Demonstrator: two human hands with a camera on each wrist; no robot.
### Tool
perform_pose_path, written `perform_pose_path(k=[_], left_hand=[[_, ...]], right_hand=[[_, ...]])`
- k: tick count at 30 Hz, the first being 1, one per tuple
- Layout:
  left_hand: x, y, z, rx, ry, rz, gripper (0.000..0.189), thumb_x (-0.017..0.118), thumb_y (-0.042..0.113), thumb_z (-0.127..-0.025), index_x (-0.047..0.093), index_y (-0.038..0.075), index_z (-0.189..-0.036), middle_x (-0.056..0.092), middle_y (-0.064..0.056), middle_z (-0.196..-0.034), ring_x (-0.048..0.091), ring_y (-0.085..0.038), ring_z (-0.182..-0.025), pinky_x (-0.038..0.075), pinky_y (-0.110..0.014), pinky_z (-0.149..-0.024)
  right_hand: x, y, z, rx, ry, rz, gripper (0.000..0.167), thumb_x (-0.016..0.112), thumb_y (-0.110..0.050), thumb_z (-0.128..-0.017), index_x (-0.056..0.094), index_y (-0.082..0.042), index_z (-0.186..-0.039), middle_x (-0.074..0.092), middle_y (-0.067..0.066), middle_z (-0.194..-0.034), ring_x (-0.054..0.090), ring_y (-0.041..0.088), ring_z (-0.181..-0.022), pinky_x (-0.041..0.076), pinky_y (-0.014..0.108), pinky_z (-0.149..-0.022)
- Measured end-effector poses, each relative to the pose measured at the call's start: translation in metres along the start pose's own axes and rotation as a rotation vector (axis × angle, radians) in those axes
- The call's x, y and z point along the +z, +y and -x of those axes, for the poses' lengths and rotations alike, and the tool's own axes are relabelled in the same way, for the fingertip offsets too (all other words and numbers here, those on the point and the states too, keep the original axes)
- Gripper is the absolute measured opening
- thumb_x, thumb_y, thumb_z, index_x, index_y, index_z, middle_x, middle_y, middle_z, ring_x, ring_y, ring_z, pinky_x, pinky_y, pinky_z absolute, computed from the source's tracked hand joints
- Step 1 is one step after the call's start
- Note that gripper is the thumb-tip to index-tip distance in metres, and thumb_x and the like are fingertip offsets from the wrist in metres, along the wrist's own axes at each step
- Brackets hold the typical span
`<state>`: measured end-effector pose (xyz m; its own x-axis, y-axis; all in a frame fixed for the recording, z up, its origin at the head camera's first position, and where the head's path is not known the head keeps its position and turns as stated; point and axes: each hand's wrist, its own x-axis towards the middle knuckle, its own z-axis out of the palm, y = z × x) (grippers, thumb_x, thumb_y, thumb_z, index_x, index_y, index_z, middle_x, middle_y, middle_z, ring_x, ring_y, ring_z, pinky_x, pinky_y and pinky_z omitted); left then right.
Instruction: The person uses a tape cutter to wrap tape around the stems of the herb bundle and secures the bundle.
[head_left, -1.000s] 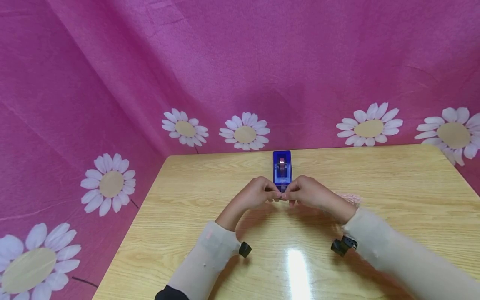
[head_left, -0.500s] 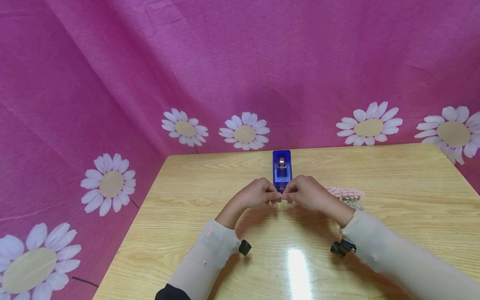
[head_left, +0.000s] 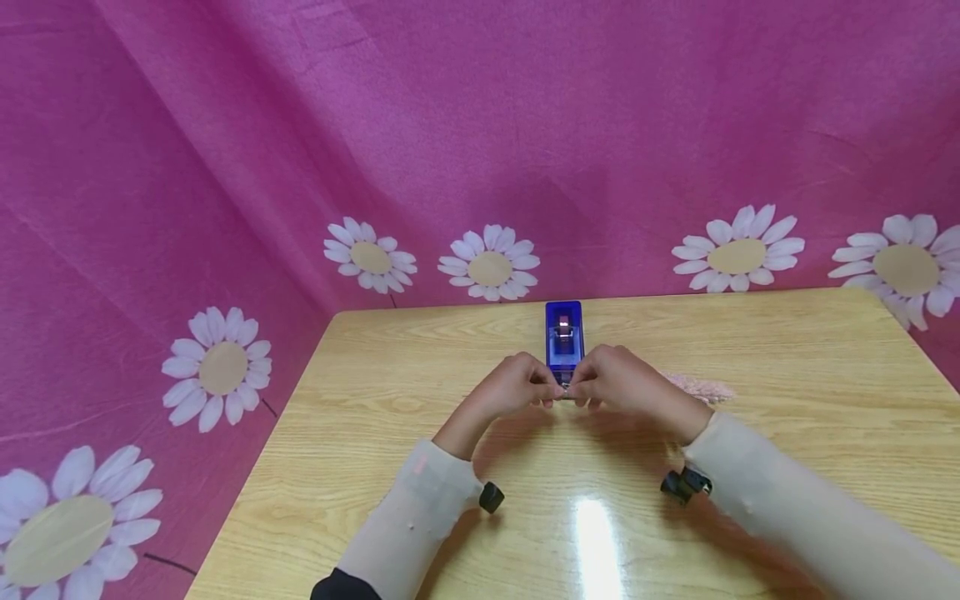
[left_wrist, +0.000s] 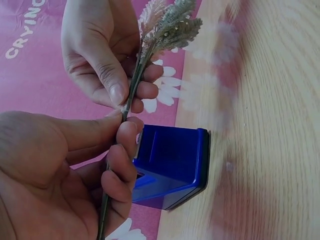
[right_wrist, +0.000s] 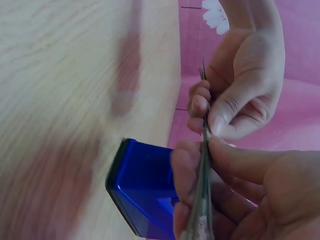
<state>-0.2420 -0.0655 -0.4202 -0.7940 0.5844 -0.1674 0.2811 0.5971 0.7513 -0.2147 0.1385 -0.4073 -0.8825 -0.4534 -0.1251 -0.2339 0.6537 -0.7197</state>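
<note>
A thin bunch of artificial flower stems with pink and grey-green feathery heads (left_wrist: 172, 27) is held by both hands. My left hand (head_left: 517, 387) grips the lower stems (left_wrist: 104, 212), thumb and fingers around them. Just beside it, my right hand (head_left: 618, 383) pinches the stems nearer the heads. The thumbs almost meet at a small whitish, shiny bit on the stems (left_wrist: 124, 107), which looks like clear tape. In the head view pink heads (head_left: 701, 387) show beyond the right wrist. A blue tape dispenser (head_left: 564, 333) stands directly behind the fingertips.
The wooden table (head_left: 420, 350) ends at a pink cloth (head_left: 480, 125) printed with white daisies. A bright light reflection lies on the table's front part. Black wrist cameras (head_left: 491, 497) hang under both sleeves.
The bunch has turned in the fingers: half a second ago pink and grey-green heads showed past the right wrist, now mainly pink. Both hands stay nearly in place; the dispenser has not moved.
</note>
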Motion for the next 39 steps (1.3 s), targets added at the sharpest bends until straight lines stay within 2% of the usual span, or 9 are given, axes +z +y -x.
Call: perform_pose_path(k=[4,10,15,20,27,30,32,36,39], left_hand=[[0.001,0.000,0.000,-0.008,0.010,-0.004,0.019,0.070,0.010,-0.099,0.078,-0.004,-0.091,0.072,-0.011,-0.075,0.056,-0.010,-0.069,0.043,-0.022,-0.060],[0.002,0.000,0.000,-0.011,0.023,-0.014,0.016,0.072,0.010,-0.098,0.079,-0.002,-0.090,0.069,-0.001,-0.070,0.056,-0.010,-0.070,0.043,-0.022,-0.061],[0.002,0.000,0.000,-0.023,0.036,-0.002,0.015,0.072,0.010,-0.097,0.079,-0.002,-0.090,0.069,0.001,-0.071,0.056,-0.010,-0.072,0.044,-0.023,-0.063],[0.003,-0.001,0.001,-0.037,0.044,0.030,0.012,0.073,0.006,-0.096,0.078,-0.003,-0.090,0.070,0.001,-0.075,0.057,-0.010,-0.073,0.046,-0.023,-0.066],[0.003,-0.001,0.003,-0.025,0.047,0.040,0.011,0.074,0.006,-0.095,0.078,-0.003,-0.088,0.070,0.001,-0.074,0.058,-0.009,-0.071,0.048,-0.023,-0.067],[0.002,-0.001,0.003,-0.026,0.051,0.034,0.011,0.076,0.006,-0.094,0.078,0.001,-0.084,0.070,0.002,-0.072,0.058,-0.009,-0.070,0.048,-0.023,-0.064],[0.002,-0.001,0.002,-0.031,0.047,0.026,0.012,0.076,0.007,-0.093,0.078,0.004,-0.082,0.071,-0.001,-0.074,0.060,-0.012,-0.070,0.048,-0.024,-0.063],[-0.001,0.000,0.002,-0.037,0.011,0.059,0.011,0.075,0.006,-0.095,0.078,-0.001,-0.087,0.075,-0.014,-0.082,0.070,-0.032,-0.075,0.051,-0.030,-0.063],[-0.003,-0.001,0.001,-0.026,-0.031,0.062,0.014,0.072,0.008,-0.097,0.079,-0.005,-0.094,0.076,-0.014,-0.082,0.068,-0.030,-0.074,0.050,-0.028,-0.064]], right_hand=[[-0.003,0.000,-0.001,0.023,-0.028,0.009,0.015,0.067,-0.007,-0.099,0.080,-0.002,-0.093,0.075,0.002,-0.081,0.072,0.018,-0.071,0.057,0.036,-0.071],[-0.010,0.000,-0.003,0.042,-0.089,0.056,0.016,0.069,-0.011,-0.099,0.080,-0.005,-0.089,0.074,0.003,-0.078,0.069,0.018,-0.073,0.056,0.034,-0.071],[-0.014,0.001,-0.004,0.029,-0.150,0.080,0.017,0.066,-0.011,-0.101,0.080,-0.004,-0.093,0.075,0.002,-0.080,0.071,0.020,-0.076,0.058,0.036,-0.074],[-0.014,0.001,-0.002,-0.007,-0.174,0.094,0.018,0.065,-0.009,-0.101,0.080,-0.004,-0.093,0.074,0.003,-0.078,0.067,0.018,-0.072,0.054,0.031,-0.067],[-0.007,0.001,0.001,-0.018,-0.112,0.105,0.019,0.066,-0.010,-0.101,0.079,-0.006,-0.089,0.072,0.004,-0.076,0.059,0.015,-0.068,0.049,0.030,-0.065],[-0.003,0.002,0.003,-0.012,-0.064,0.134,0.017,0.067,-0.010,-0.100,0.079,-0.007,-0.089,0.071,0.001,-0.077,0.057,0.014,-0.067,0.049,0.031,-0.064],[0.000,0.002,0.005,-0.007,-0.030,0.151,0.015,0.068,-0.010,-0.099,0.079,-0.008,-0.089,0.070,-0.001,-0.076,0.055,0.013,-0.065,0.048,0.031,-0.063],[0.004,0.000,0.009,0.003,0.026,0.177,0.014,0.069,-0.011,-0.099,0.080,-0.009,-0.090,0.071,0.001,-0.077,0.053,0.013,-0.063,0.047,0.031,-0.060],[0.006,-0.002,0.012,0.006,0.064,0.200,0.012,0.070,-0.013,-0.099,0.081,-0.009,-0.093,0.073,0.001,-0.081,0.055,0.013,-0.065,0.048,0.032,-0.061]])
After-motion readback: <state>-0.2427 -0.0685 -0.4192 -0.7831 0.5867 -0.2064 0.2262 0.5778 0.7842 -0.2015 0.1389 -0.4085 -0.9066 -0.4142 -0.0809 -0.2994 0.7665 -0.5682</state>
